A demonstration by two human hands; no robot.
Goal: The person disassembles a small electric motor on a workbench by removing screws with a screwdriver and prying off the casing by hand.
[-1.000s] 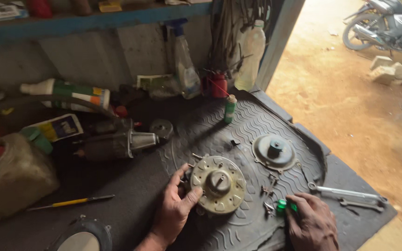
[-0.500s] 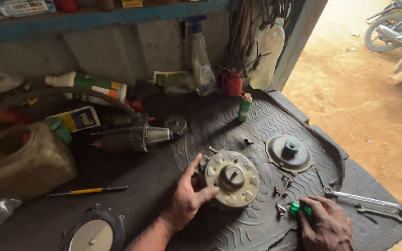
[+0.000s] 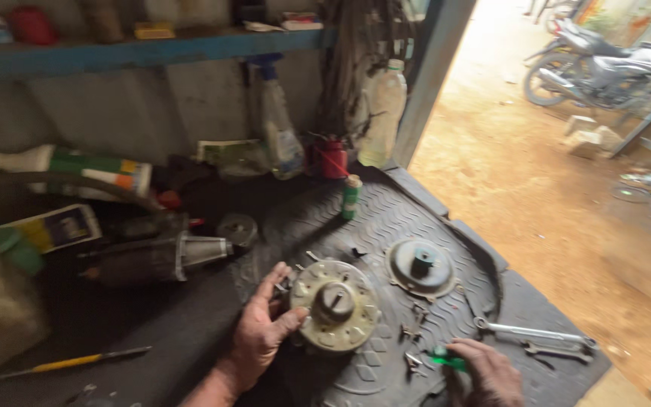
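**Two hands at a greasy round part on a crowded desk**

The left hand [image 3: 261, 335] lies against the left edge of the round metal part [image 3: 334, 305], thumb on its rim, fingers spread loose, so the grip is wide and rests on the part rather than closing on it. The part sits flat on a ribbed rubber mat [image 3: 386, 218] near the middle of the desk [image 3: 160, 332]. Lower right, the right hand [image 3: 487, 373] is curled around a green-handled tool [image 3: 442, 360], grip narrow; the tool's tip is hidden under the fingers.

Around them: a second round cover [image 3: 420, 265] just beyond, small screws [image 3: 412, 332] scattered between the two hands, and two wrenches [image 3: 536, 339] lying right of the right hand. To the left a dark motor housing [image 3: 156, 258] lies on its side, with a yellow screwdriver [image 3: 69, 363] nearer the front edge. At the back stand a small green bottle [image 3: 351, 196], a red can [image 3: 331, 158] and a spray bottle [image 3: 276, 128].

The far-left things are blurred and hard to name. A motorcycle [image 3: 604, 64] stands outside, partly cut off.
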